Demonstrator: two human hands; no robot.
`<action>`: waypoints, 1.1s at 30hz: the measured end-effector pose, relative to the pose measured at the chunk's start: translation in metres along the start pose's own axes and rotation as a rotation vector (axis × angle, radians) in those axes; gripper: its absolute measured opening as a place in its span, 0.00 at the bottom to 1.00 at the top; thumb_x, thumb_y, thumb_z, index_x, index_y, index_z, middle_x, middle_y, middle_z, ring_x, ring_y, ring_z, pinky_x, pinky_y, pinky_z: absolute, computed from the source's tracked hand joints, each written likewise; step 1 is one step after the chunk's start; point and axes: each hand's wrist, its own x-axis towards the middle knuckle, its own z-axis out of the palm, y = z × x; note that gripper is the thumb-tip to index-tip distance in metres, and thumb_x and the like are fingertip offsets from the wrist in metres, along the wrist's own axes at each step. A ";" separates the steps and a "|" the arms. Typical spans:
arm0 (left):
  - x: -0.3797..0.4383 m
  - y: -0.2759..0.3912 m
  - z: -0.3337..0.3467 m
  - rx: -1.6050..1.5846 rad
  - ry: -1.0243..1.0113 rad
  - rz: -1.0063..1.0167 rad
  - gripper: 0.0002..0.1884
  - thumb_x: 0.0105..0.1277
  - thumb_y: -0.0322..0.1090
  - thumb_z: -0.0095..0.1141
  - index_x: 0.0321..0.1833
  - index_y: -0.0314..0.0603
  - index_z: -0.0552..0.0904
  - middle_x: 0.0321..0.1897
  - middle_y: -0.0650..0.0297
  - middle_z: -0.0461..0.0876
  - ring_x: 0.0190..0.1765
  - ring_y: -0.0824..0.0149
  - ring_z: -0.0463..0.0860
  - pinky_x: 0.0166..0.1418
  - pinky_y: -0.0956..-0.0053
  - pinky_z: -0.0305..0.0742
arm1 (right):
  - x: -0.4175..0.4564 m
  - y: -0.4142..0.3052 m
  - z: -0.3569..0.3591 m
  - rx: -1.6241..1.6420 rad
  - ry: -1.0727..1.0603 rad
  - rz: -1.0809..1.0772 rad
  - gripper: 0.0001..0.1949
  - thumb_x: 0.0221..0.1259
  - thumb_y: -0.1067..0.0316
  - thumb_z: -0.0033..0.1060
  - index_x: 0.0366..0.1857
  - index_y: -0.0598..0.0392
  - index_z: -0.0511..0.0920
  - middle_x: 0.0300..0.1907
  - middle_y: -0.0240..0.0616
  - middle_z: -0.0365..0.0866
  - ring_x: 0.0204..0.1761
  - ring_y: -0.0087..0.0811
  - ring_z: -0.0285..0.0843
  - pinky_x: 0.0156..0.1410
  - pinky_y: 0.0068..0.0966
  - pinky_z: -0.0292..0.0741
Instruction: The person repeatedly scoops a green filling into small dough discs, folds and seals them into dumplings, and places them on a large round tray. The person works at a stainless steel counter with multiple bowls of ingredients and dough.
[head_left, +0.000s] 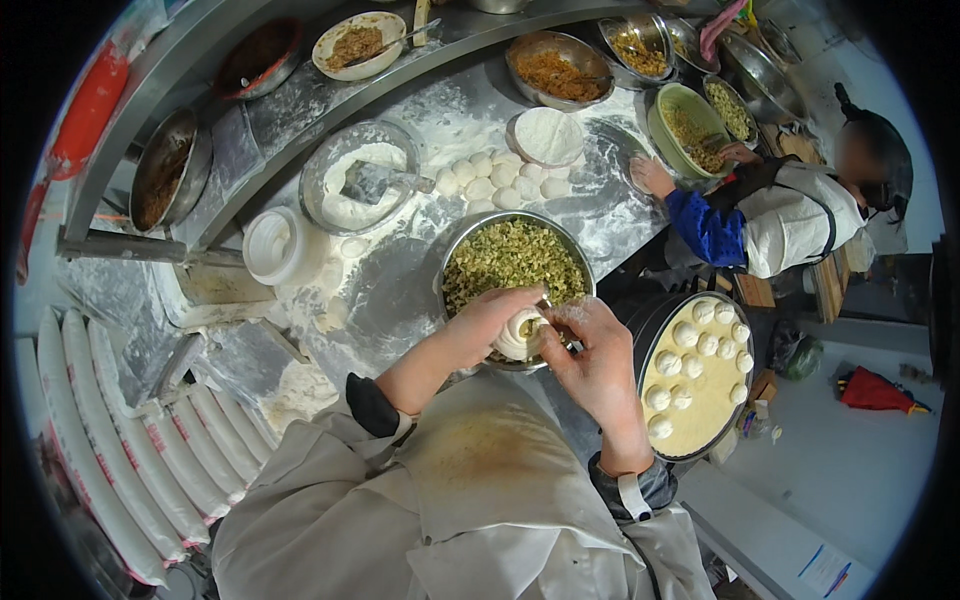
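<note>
Over a metal bowl of chopped green filling (516, 259), both my hands hold one partly closed, pleated dough bun (519, 335). My left hand (487, 322) cups its left side, and a bit of a metal utensil shows by the fingertips. My right hand (592, 349) pinches the bun's rim, where an opening shows filling inside. Beyond the bowl, several flattened dough pieces (504, 177) lie on the floured metal table. To the right, a round steamer tray (709, 420) carries several pleated buns (668, 363).
A bowl of flour with a scoop (360, 180) and a white plastic tub (271, 246) stand left. Bowls of orange filling (561, 71) and other fillings line the back. At right, a co-worker (787, 210) reaches into a green basin (667, 112). Filled sacks (112, 442) lie lower left.
</note>
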 end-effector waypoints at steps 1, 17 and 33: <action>-0.004 0.003 0.002 -0.028 -0.076 0.050 0.20 0.90 0.47 0.56 0.69 0.38 0.87 0.57 0.60 0.92 0.58 0.69 0.92 0.58 0.70 0.87 | -0.003 -0.002 -0.001 0.023 0.013 0.039 0.12 0.64 0.74 0.78 0.49 0.60 0.90 0.43 0.47 0.89 0.43 0.52 0.88 0.49 0.42 0.85; -0.027 0.020 0.007 -0.044 -0.216 0.212 0.16 0.89 0.44 0.56 0.62 0.39 0.89 0.49 0.67 0.92 0.50 0.75 0.89 0.56 0.72 0.84 | -0.003 -0.011 -0.008 -0.069 0.063 -0.064 0.12 0.66 0.74 0.81 0.51 0.60 0.91 0.44 0.44 0.90 0.39 0.37 0.90 0.45 0.31 0.85; -0.021 0.030 0.003 0.216 -0.228 0.273 0.20 0.89 0.50 0.58 0.60 0.39 0.90 0.45 0.68 0.90 0.44 0.76 0.87 0.52 0.76 0.82 | -0.001 -0.024 -0.009 0.002 0.049 0.012 0.12 0.64 0.74 0.83 0.51 0.55 0.92 0.39 0.44 0.91 0.37 0.47 0.90 0.42 0.39 0.86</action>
